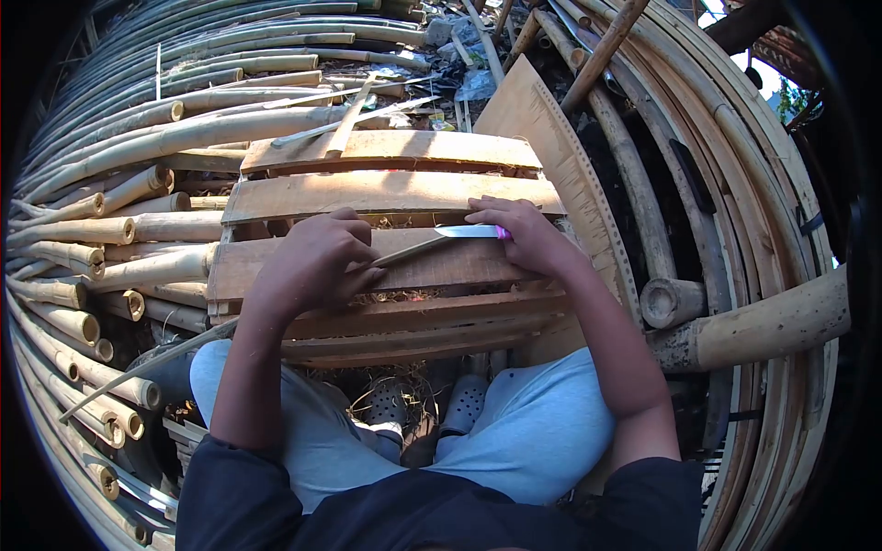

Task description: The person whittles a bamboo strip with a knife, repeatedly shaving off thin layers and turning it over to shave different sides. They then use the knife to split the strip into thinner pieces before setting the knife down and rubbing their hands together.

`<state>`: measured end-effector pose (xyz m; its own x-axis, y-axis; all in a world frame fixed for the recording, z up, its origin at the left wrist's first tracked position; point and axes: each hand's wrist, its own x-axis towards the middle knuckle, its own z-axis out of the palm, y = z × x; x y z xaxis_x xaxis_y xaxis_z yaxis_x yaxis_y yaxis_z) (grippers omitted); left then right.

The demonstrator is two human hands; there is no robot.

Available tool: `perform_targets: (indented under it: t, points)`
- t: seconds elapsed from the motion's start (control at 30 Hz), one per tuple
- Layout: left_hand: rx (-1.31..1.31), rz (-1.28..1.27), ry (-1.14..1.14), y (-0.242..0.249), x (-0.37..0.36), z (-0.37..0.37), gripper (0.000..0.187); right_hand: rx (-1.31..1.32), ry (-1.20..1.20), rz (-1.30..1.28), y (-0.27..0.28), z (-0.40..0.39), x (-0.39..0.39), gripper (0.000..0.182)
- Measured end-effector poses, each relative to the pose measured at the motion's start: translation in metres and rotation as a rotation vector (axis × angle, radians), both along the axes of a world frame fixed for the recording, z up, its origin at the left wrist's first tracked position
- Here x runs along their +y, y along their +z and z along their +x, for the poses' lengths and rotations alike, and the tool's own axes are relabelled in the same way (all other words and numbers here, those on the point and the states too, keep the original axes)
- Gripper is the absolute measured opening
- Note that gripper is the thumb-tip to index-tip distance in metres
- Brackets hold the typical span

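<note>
My right hand (522, 231) is closed around the handle of a knife (469, 231), pink or purple where it shows. The blade points left, its tip at the end of a thin bamboo strip (413, 251). My left hand (322, 257) grips that strip over the wooden slatted bench (395, 191). The strip's long tail passes under my left forearm and slants down past my knee to the lower left. Part of the strip is hidden behind my left hand and arm.
Bamboo poles (175, 230) are stacked on the left, cut ends facing me. Loose split slats (351, 115) lie across the bench's far edge. A wooden board (542, 129) stands at the right, beside a thick bamboo pole (772, 321) and long strips (735, 138).
</note>
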<state>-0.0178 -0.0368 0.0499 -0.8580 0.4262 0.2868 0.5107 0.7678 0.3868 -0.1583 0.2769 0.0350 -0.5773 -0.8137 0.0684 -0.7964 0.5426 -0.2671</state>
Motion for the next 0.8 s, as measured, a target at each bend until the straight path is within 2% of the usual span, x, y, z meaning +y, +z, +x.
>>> perform_targets:
  t: [0.07,0.13,0.23,0.33,0.47,0.53,0.8]
  points:
    - [-0.072,-0.033,0.007,0.003,0.006,0.000,0.016,-0.044,0.028,-0.015,-0.003,-0.003,0.002,0.061]
    - [-0.119,-0.036,0.059,0.001,0.013,-0.002,0.029,-0.126,0.046,-0.066,0.000,-0.004,0.002,0.057]
    - [-0.018,-0.135,0.083,-0.027,0.017,-0.007,0.037,-0.164,0.035,-0.064,0.004,-0.004,0.002,0.056]
    - [-0.057,-0.118,0.112,-0.036,0.019,-0.007,0.039,-0.172,0.061,-0.061,0.005,-0.010,0.001,0.055]
    - [-0.112,-0.110,0.081,-0.017,0.023,-0.014,0.038,-0.280,0.030,-0.015,0.011,-0.018,-0.001,0.054]
    - [-0.242,-0.137,0.109,-0.010,0.025,-0.017,0.038,-0.284,0.062,0.020,0.013,-0.022,-0.003,0.049]
    - [-0.154,-0.098,0.080,-0.016,0.019,-0.010,0.039,-0.246,0.136,-0.043,0.001,-0.034,-0.005,0.055]
